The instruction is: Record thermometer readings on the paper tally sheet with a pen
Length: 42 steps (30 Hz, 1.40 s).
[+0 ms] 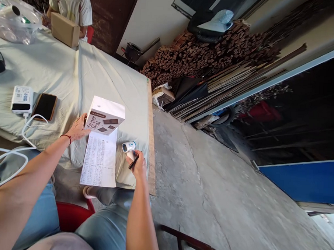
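My left hand (77, 129) grips the left side of a white carton (108, 117) printed "Super Meal", with the thumb across its lower front corner. The carton stands on the far part of a sheet of paper (99, 162) covered in handwritten rows. To its right, my right hand (139, 165) is closed around the handle of a white and blue infrared thermometer (129, 147), its small screen and buttons facing up. A black pen (133, 162) is also tucked in the fingers of that hand. The paper's near end reaches the table's front edge.
A phone (45, 106) and a white power bank (22, 99) with a white cable (24, 131) lie left on the cloth-covered table (102, 74). Across it, a person (71, 4) sits behind a brown cardboard box (65, 29). Stacked firewood (181, 55) lines the wall.
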Each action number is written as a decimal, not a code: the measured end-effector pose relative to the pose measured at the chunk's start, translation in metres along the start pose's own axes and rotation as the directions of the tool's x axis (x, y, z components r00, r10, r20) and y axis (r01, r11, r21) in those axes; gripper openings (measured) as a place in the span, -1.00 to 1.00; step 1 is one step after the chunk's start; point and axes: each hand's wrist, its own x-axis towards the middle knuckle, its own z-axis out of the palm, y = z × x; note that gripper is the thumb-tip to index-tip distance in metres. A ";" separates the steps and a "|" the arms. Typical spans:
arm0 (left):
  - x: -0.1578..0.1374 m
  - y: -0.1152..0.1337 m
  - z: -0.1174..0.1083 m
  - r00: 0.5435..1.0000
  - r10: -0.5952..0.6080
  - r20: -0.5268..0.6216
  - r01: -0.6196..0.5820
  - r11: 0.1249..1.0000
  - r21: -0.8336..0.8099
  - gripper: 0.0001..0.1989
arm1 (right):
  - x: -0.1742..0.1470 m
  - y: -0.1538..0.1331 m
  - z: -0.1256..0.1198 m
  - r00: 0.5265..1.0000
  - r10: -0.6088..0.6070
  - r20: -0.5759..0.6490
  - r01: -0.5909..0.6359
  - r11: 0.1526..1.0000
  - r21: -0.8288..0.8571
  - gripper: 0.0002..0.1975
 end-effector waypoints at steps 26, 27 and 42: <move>-0.003 -0.005 0.008 0.990 -0.061 -0.131 0.074 0.993 0.097 -0.43 | 0.010 -0.165 0.033 1.000 -0.023 0.000 0.007 0.283 0.959 -0.53; -0.003 -0.006 0.008 0.990 -0.060 -0.129 0.073 0.993 0.097 -0.42 | 0.011 -0.167 0.035 1.000 -0.009 -0.007 0.010 0.283 0.959 -0.51; -0.003 -0.004 0.006 0.991 -0.076 -0.112 0.087 0.992 0.093 -0.38 | 0.009 -0.177 0.038 0.998 0.048 -0.046 0.028 0.313 0.949 -0.53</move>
